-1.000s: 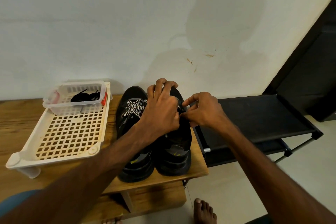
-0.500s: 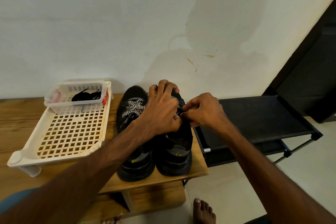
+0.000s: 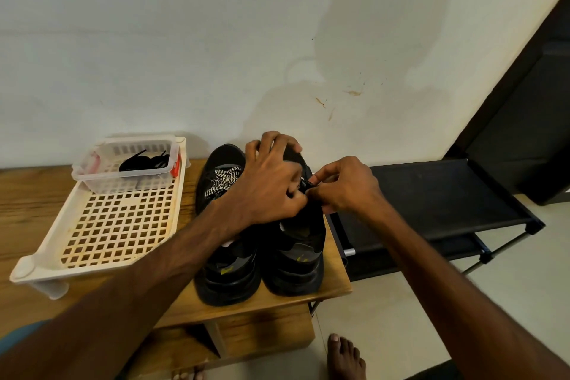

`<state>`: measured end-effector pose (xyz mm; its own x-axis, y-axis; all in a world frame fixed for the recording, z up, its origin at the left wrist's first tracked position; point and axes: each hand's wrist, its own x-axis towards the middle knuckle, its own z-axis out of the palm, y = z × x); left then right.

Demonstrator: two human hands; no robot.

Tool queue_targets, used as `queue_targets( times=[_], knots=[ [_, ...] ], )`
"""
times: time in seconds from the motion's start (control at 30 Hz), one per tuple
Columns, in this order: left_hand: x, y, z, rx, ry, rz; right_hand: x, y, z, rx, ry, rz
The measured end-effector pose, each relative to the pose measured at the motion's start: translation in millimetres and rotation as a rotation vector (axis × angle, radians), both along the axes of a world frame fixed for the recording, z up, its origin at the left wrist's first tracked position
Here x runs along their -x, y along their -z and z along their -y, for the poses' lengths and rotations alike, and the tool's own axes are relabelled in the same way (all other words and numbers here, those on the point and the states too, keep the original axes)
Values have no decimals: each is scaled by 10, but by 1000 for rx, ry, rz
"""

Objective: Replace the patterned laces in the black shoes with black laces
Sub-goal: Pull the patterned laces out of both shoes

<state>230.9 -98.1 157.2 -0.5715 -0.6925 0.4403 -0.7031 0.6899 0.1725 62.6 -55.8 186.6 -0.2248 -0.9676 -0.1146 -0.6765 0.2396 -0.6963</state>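
Observation:
Two black shoes stand side by side on a wooden table (image 3: 27,194), heels toward me. The left shoe (image 3: 226,256) carries a black-and-white patterned lace (image 3: 222,183). My left hand (image 3: 268,185) lies over the right shoe (image 3: 297,256), fingers curled over its toe and tongue. My right hand (image 3: 345,185) pinches a dark lace end (image 3: 307,186) at that shoe's right side, right against my left hand's fingers. The right shoe's lacing is hidden under my hands. Black laces (image 3: 145,160) lie coiled in a small clear basket (image 3: 123,177).
The clear basket sits at the far end of a cream perforated tray (image 3: 117,225) left of the shoes. A black low rack (image 3: 431,200) stands to the right of the table. My bare foot (image 3: 345,358) is on the floor below. A wall is close behind.
My hands have drawn closer together over the right shoe. My right hand's fingers now pinch the lace end beside my left fingers. The shoes and tray have not moved.

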Motion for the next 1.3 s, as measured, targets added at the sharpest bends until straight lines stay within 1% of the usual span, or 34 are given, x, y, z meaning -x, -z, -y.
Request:
queue_targets(
  times=[0.07,0.1,0.17,0.2,0.27,0.33,0.43,0.57,0.67,0.7,0.87,0.93,1.03,1.07,1.1,1.2,1.23,1.3],
  knots=[
    [-38,-95,31,-10,-37,-200,5,-4,0,-1,-18,-5],
    [-73,-138,67,14,-82,-275,3,-5,1,1,-26,-12],
    [-181,-191,158,76,-211,-359,-12,-15,3,11,-43,-40],
    [-242,-193,205,91,-281,-360,-19,-23,4,15,-50,-53],
    [-341,-168,262,64,-400,-285,-11,-47,4,12,-62,-65],
    [-371,-136,253,12,-455,-184,20,-77,-6,2,-74,-78],
    [-292,-202,112,-6,-415,-107,80,-101,-29,-20,-86,-104],
    [-106,-276,-182,-105,-286,-105,95,-100,-54,-21,-95,-129],
    [-17,-261,-288,-114,-307,57,81,-100,-55,-15,-86,-149],
    [2,-262,-302,-125,-323,85,79,-104,-52,-22,-79,-146],
    [7,-273,-296,-130,-407,124,94,-162,-28,-109,-43,-68],
    [-25,-264,-270,-175,-414,95,105,-182,-22,-140,-47,-63],
    [-64,-270,-250,-288,-379,2,106,-188,-22,-143,-93,-77],
    [-73,-275,-245,-324,-374,-25,94,-177,-23,-105,-127,-101],
    [-83,-276,-237,-348,-373,-44,75,-153,-21,-39,-180,-169],
    [-115,-254,-223,-362,-360,-79,-37,-40,-6,188,-334,-472],
    [-120,-248,-225,-363,-353,-91,-79,2,3,232,-359,-533],
    [-114,-237,-226,-365,-339,-108,-141,74,38,279,-390,-594]
  ],
)
